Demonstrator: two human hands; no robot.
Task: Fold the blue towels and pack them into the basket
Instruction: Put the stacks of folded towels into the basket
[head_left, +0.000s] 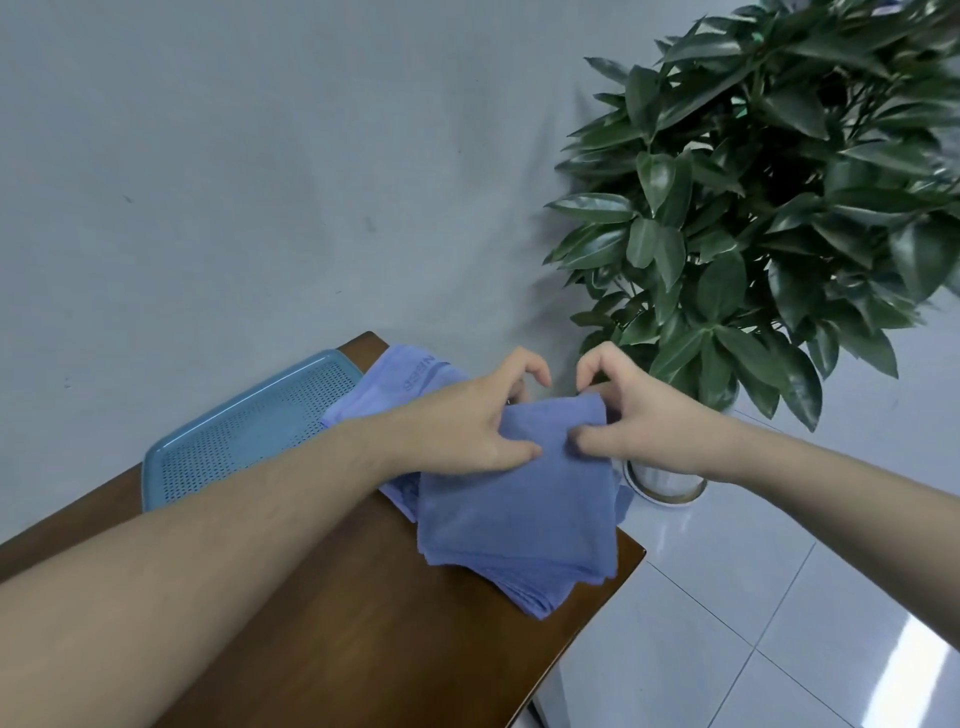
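Both bare forearms reached forward over the brown wooden surface (332, 613), ending at a folded blue towel (519, 509). That towel lay on the surface's right-hand portion, directly beneath and just behind the fingers, with its near corner running out toward the surface edge. The left hand (467, 415) gripped the towel's far left edge: the thumb pressed flat on top of the cloth, the fingers (524, 369) curled over the far edge. The right hand (644, 421) mirrored it on the far right corner, thumb lying on top, fingers (597, 364) curled round the cloth. The two thumbs nearly met at the towel's middle.

A second blue towel (410, 379), bearing printed lettering, lay partly under the folded one, to the left of and beyond the left fingers. Left of that again sat a light blue perforated basket (244, 431), touching the second towel's edge.

Beyond the right fingers stood a leafy green plant (779, 197) in a white pot (665, 483), on a glossy tiled floor (753, 597). A pale wall (260, 156) rose behind everything.
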